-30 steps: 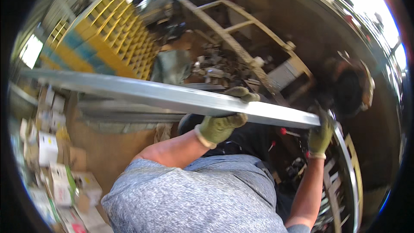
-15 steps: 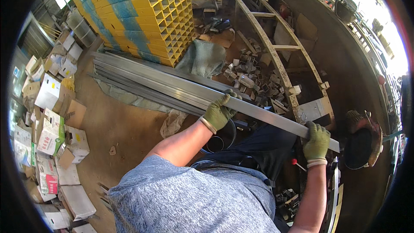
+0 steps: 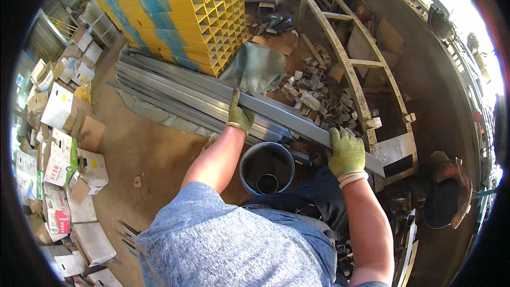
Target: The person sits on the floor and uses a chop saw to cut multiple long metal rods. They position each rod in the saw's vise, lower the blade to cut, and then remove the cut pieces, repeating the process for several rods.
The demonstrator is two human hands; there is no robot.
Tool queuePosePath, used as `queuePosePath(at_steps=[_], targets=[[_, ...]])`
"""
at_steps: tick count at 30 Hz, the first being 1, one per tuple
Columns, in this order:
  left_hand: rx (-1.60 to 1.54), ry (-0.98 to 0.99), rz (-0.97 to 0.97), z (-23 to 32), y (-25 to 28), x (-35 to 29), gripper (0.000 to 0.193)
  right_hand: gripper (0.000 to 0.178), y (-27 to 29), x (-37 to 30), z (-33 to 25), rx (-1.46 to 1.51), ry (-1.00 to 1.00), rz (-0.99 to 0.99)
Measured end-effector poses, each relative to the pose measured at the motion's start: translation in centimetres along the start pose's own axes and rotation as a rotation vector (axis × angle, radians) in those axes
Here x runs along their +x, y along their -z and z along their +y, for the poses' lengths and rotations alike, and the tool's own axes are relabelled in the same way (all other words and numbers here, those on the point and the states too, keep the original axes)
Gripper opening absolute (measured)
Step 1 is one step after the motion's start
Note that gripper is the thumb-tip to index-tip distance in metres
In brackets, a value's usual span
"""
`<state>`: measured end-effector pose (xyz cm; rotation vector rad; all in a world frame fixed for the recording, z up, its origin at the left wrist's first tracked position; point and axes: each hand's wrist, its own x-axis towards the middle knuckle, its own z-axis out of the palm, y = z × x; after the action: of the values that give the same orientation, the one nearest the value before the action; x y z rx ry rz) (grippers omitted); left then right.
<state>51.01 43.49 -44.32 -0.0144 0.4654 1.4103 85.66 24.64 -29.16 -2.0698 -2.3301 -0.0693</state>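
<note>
Both hands gloved, fingers curled round a long grey steel bar (image 3: 287,116): left hand (image 3: 238,112) mid-length, right hand (image 3: 346,152) nr its near end. Bar lies just above tube stack (image 3: 175,93); bucket (image 3: 266,168) below, yellow grating (image 3: 175,10) beyond.

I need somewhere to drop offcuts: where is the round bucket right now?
In the head view the dark bucket stands on the floor at centre, between the left hand and right hand, just below the long metal bar.
</note>
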Motion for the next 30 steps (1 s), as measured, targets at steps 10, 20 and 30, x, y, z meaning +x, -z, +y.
queuePosePath(at_steps=[10, 20, 30], targets=[[0.377, 0.172, 0.373, -13.1, 0.6, 3.1, 0.037, 0.06, -1.0, 1.6, -0.7, 0.304, 0.146, 0.386], [0.833, 0.114, 0.351, -4.4, 13.0, 23.1, 0.065, 0.044, 3.1, -17.0, 7.2, 0.659, -0.415, 0.499], [1.347, 0.054, -0.283, -23.7, -0.5, 8.1, 0.054, 0.035, 0.6, -38.3, 13.0, 0.941, -1.127, 1.322]])
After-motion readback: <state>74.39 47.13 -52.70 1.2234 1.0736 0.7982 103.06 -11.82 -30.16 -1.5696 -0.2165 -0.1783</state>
